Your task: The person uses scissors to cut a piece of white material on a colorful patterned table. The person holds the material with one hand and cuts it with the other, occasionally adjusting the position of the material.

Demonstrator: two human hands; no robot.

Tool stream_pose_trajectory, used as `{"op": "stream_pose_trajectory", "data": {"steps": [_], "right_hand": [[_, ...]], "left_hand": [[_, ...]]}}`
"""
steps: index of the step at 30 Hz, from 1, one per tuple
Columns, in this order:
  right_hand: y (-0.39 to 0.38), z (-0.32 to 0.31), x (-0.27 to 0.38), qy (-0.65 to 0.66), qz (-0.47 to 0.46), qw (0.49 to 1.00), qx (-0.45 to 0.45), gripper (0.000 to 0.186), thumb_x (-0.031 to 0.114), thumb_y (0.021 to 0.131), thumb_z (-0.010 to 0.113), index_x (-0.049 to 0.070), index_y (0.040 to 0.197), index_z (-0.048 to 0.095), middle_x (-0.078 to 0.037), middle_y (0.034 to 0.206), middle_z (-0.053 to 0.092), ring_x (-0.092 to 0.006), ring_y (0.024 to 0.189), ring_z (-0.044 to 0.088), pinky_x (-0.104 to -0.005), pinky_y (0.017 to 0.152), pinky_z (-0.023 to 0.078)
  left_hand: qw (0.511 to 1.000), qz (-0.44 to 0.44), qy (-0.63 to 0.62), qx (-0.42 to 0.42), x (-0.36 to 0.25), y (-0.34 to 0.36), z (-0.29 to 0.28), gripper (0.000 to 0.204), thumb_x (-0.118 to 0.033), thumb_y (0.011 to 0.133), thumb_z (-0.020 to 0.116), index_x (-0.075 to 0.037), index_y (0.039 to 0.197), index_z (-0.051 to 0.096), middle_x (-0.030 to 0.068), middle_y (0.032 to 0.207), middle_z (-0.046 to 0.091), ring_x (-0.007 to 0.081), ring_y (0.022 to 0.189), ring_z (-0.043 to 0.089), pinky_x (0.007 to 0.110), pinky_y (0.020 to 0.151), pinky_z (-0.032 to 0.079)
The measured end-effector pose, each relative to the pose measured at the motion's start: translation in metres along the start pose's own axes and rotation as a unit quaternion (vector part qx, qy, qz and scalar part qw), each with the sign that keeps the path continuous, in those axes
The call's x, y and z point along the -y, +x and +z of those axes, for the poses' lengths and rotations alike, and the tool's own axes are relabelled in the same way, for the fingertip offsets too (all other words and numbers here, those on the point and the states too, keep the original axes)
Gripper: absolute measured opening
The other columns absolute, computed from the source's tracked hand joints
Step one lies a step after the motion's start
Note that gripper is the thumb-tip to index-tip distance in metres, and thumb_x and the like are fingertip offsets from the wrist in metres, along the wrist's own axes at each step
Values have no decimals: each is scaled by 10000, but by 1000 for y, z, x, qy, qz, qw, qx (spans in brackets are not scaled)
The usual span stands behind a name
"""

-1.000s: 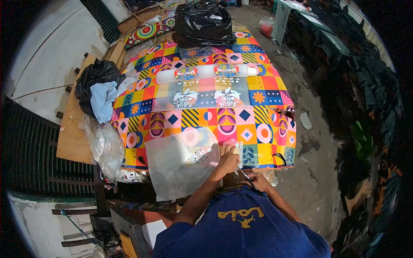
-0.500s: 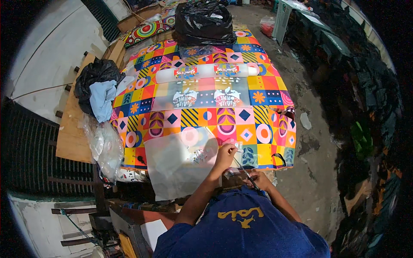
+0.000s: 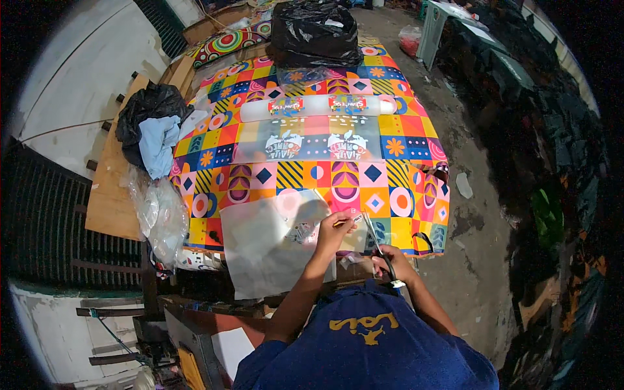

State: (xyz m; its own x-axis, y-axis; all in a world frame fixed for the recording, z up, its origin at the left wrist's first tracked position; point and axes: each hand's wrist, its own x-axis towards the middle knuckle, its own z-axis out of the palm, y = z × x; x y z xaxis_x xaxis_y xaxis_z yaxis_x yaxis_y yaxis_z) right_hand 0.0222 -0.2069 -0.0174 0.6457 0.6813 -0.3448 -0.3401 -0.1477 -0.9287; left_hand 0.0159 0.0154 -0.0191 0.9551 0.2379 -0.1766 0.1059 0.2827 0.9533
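Note:
My left hand (image 3: 337,226) pinches a small clear piece with white print (image 3: 357,218) near the front of the table's patterned cloth (image 3: 403,201). My right hand (image 3: 393,260) grips long scissors with black handles (image 3: 376,237), their blades pointing up beside that piece. Under and left of my left hand lies a large translucent sheet (image 3: 257,247) with small printed bits. Farther back, a roll of clear film (image 3: 257,110) with two colourful printed labels lies behind a length of film bearing two white printed designs (image 3: 348,147).
A big black bag (image 3: 315,36) sits at the back. Along the left edge are a wooden board (image 3: 107,195), black bag (image 3: 133,110), pale blue cloth (image 3: 158,146) and crumpled clear plastic (image 3: 166,221). Concrete floor (image 3: 481,260) runs along the right, beside dark piled material (image 3: 546,130).
My right hand has risen slightly, swinging the scissor blades up beside the small piece. My left hand has shifted a little left, lifting clear of the scissors.

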Motion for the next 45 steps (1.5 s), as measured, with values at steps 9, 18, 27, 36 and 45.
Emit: {"op": "stream_pose_trajectory", "data": {"steps": [9, 18, 27, 36, 45], "right_hand": [[0, 14, 27, 54, -54, 996, 39, 185, 152, 889, 594, 25, 997, 513, -35, 697, 570, -105, 585, 563, -234, 541, 462], [-4, 21, 34, 59, -83, 993, 57, 205, 146, 876, 607, 24, 1013, 514, -38, 708, 578, -115, 608, 572, -236, 552, 455], [-5, 28, 44, 56, -90, 993, 58, 196, 125, 866, 619, 20, 997, 516, -40, 732, 572, -108, 635, 571, -234, 560, 460], [-6, 29, 47, 53, -90, 993, 57, 189, 129, 861, 627, 21, 974, 521, -26, 709, 551, -94, 602, 542, -230, 538, 439], [-5, 27, 32, 63, -107, 991, 59, 298, 251, 844, 652, 26, 973, 503, -19, 664, 516, -89, 569, 499, -229, 517, 404]], "left_hand": [[988, -67, -136, -6, -31, -21, 16, 170, -34, 832, 614, 17, 994, 600, 61, 833, 624, 139, 772, 625, 248, 678, 490], [985, -54, -166, 14, -47, -30, 22, 83, -56, 827, 628, -7, 888, 598, 48, 791, 617, 108, 698, 573, 226, 646, 459], [997, -40, -64, 27, -44, -33, 21, 70, -45, 827, 630, -2, 880, 614, 59, 789, 641, 122, 714, 612, 250, 681, 498], [998, -27, -26, 45, -51, -36, 20, 67, -35, 815, 636, 13, 861, 625, 58, 760, 638, 107, 694, 594, 231, 671, 472], [997, -47, -39, 48, -57, -36, 20, 77, -25, 806, 641, 20, 867, 627, 68, 762, 642, 121, 691, 604, 236, 673, 481]]}}
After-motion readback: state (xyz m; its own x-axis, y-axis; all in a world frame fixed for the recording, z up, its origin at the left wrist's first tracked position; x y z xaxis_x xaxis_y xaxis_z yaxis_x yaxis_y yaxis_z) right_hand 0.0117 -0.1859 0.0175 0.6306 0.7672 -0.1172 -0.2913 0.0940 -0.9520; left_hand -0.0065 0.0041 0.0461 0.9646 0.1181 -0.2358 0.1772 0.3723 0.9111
